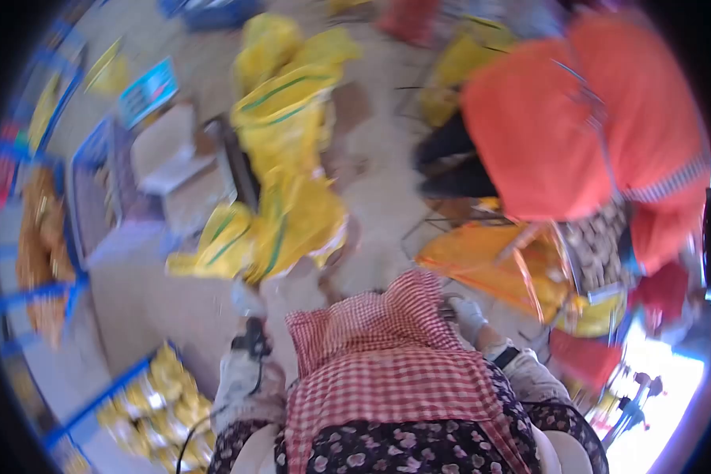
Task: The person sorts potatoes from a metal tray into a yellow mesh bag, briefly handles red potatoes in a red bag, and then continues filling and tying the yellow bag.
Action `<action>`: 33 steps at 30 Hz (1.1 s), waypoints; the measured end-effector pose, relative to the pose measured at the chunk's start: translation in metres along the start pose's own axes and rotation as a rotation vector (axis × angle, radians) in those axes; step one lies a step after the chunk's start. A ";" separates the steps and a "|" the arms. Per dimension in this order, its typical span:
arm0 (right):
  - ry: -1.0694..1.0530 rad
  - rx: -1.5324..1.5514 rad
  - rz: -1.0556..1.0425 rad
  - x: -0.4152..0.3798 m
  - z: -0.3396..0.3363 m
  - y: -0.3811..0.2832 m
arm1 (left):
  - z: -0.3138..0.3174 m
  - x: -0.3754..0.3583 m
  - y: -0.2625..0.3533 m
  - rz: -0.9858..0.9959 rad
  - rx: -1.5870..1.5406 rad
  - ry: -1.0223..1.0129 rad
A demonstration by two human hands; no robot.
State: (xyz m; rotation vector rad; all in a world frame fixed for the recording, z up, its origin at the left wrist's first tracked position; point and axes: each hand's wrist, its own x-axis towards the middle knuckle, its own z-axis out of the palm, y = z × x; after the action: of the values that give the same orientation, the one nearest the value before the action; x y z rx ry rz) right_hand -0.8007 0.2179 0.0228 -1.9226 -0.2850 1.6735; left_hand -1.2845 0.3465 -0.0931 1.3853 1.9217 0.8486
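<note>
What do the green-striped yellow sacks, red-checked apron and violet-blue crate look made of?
Yellow sacks: probably woven plastic, slight sheen; they hold stiff creases.
Checked apron: likely cotton or a blend, matte; it drapes in soft folds.
Crate: seems rigid plastic, judging by its straight walls; blur hides the finish.

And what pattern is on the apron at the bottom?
The apron has small red-and-white checks, seen best in the head view.

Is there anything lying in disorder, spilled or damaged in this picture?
The yellow sacks ahead lie crumpled and uneven on the floor, which looks untidy. I see no clear spill or damage, though the picture is blurred.
</note>
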 end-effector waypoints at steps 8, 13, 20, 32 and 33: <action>0.249 0.028 -0.153 -0.047 -0.034 0.040 | -0.013 -0.013 0.006 -0.860 -0.617 0.104; 0.378 0.088 -0.195 -0.098 -0.123 0.096 | 0.092 -0.069 0.067 -0.568 -0.345 -0.173; 0.419 0.382 -0.131 -0.166 -0.287 0.223 | 0.303 -0.274 0.353 0.709 -0.147 -0.703; 0.717 0.263 -0.406 -0.161 -0.458 0.222 | 0.539 -0.336 0.584 1.370 0.359 -0.281; 0.700 0.239 -0.408 -0.167 -0.478 0.206 | 0.550 -0.342 0.586 1.302 0.432 -0.366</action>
State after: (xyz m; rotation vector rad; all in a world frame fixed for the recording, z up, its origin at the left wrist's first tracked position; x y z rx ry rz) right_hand -0.4164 -0.1663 0.0775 -1.9657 -0.1703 0.6827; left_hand -0.4335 0.2415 0.0742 2.8659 0.7567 0.5905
